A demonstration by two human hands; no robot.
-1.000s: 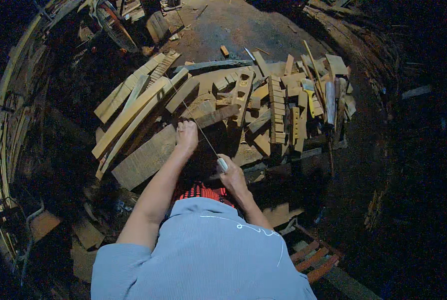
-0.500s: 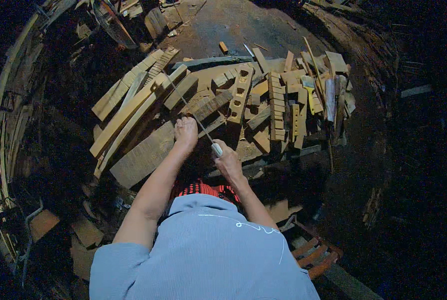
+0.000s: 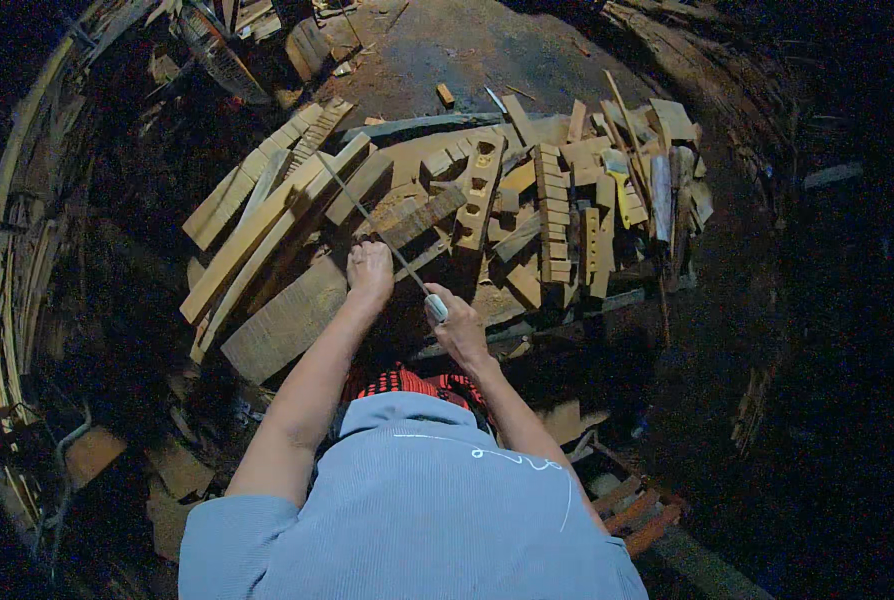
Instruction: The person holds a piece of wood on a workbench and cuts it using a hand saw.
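Observation:
My right hand (image 3: 459,328) is closed around the white handle (image 3: 436,308) of a saw. The long, narrow saw blade (image 3: 352,197) shows nearly edge-on and slants away to the far left. It crosses a brown wooden block (image 3: 425,216) close to my left hand (image 3: 370,268). That hand is closed over the block's near left end, its fingers curled down and partly hidden. Whether the blade has cut into the wood cannot be made out. Left of my left hand lies a wide, rough plank (image 3: 285,315). Long pale beams (image 3: 257,230) lie beyond it.
Notched wood strips (image 3: 552,215) and a block with square holes (image 3: 479,190) lie to the right. A yellow-handled brush (image 3: 622,188) rests near the right end of the pile. A round fan (image 3: 217,50) stands at far left; slatted wood (image 3: 637,512) sits at lower right.
My right hand has drawn the saw slightly back toward me, and the blade's far end has come nearer. My left hand stays on the block.

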